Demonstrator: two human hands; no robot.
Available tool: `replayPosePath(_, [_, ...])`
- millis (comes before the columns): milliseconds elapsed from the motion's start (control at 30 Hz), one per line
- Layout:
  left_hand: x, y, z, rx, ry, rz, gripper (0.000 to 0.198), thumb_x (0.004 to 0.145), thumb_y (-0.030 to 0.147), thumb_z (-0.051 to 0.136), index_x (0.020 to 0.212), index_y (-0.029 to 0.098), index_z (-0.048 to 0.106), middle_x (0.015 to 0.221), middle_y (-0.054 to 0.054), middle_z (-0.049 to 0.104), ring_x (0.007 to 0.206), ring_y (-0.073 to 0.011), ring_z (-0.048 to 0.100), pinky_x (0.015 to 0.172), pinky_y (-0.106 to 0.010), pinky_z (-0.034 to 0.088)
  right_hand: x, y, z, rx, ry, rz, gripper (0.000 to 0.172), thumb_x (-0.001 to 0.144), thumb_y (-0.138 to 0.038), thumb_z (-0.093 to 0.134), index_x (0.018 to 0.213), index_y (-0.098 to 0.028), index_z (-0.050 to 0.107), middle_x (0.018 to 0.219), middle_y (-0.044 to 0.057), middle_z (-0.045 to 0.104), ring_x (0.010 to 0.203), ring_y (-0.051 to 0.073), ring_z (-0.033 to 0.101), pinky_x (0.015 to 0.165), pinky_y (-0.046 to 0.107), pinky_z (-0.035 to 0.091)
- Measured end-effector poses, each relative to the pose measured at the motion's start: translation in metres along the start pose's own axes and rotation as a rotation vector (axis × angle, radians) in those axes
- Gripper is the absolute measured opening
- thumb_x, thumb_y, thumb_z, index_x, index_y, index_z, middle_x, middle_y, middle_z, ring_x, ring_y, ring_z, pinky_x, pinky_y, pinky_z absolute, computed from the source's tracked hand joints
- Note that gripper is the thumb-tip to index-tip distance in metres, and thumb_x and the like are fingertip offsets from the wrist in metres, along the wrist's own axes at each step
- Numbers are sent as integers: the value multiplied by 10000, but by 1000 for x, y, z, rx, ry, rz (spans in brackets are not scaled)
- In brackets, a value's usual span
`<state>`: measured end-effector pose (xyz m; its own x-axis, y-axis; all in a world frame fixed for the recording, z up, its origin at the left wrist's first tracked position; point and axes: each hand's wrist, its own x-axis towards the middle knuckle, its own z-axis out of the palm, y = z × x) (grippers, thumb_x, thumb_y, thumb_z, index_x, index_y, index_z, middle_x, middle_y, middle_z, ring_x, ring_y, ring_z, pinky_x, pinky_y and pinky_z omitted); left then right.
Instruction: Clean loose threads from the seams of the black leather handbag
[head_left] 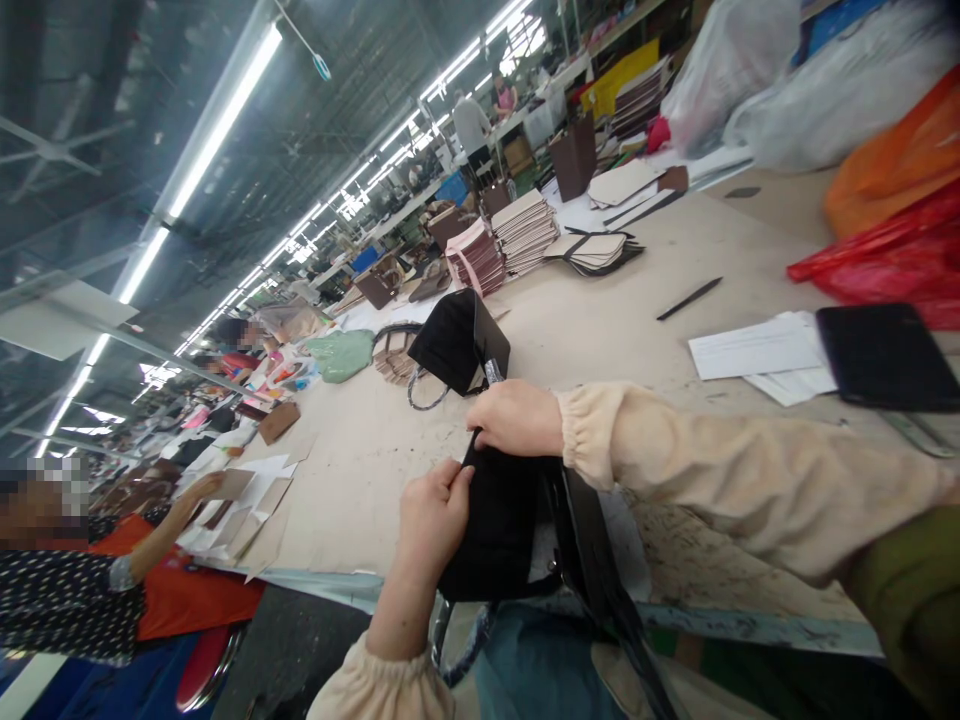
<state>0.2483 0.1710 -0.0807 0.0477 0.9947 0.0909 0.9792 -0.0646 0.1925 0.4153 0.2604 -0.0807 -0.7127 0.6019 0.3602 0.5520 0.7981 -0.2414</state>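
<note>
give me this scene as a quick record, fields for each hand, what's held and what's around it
left hand: pinching the upper edge of the black bag
right hand: gripping the same edge, close to the left
bag position: at the near edge of the table
just beyond: a second dark bag
right side: white papers beside a flat black object
farther back: stacked flat pieces
left side: co-worker's hand at a brown piece

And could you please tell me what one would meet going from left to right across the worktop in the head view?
Brown piece → green plastic bag → left hand → right hand → thin dark stick → flat black slab. The held black bag overlaps both hands, so it is left out.
</note>
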Motion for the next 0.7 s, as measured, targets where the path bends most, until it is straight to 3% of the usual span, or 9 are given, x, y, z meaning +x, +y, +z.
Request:
replayPosePath(400, [0,1,0,-19,-6,-23,325,848,352,398,572,188,442,506,19,447,535,-125,443,555,-245,259,-1,-3,-4,-12,-24,3,181,799,-305,618,772,-151,709,800,105,689,803,232,641,652,276,432])
replayPosePath(700, [-1,2,0,-22,-7,-38,322,847,353,392,569,192,420,508,22,434,536,-128,440,557,-244,256,-5,1,-1,-1,16,-58,139,795,-242,605,851,-137,678,831,105,682,822,223,634,687,279,441])
